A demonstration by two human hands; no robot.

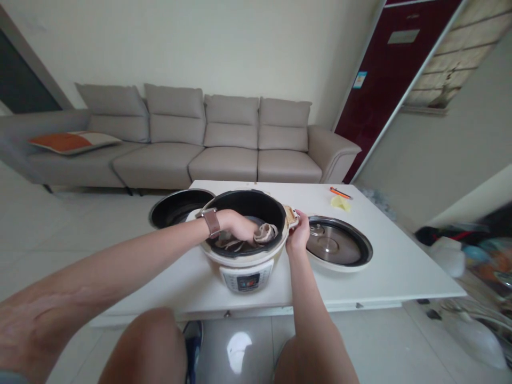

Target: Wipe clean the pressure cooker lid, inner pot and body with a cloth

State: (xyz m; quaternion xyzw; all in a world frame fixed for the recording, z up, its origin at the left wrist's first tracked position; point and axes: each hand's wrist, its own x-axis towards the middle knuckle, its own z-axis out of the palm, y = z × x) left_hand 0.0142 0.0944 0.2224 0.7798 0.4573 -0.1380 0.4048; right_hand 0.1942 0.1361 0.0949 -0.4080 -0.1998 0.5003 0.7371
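A white electric pressure cooker [247, 260] with a control panel on its front stands on the white table, its top uncovered and its dark inside showing. My left hand [239, 226], with a brown-strapped watch on the wrist, reaches down into it. Bunched in those fingers is a greyish cloth [265, 233], partly hidden by the hand. My right hand [299, 232] is closed around the side handle [292, 215] of the cooker. Right of it lies the cooker's round lid [335, 242], its metal inner side up. A black inner pot [179, 206] sits at the back left, partly behind the cooker.
On the white table [384, 272] an orange pen-like tool [341, 192] and a crumpled yellow piece [340, 203] lie at the back right. A grey sofa [224, 162] stands behind. My knees are just before the table's front edge. Assorted items crowd the floor at far right.
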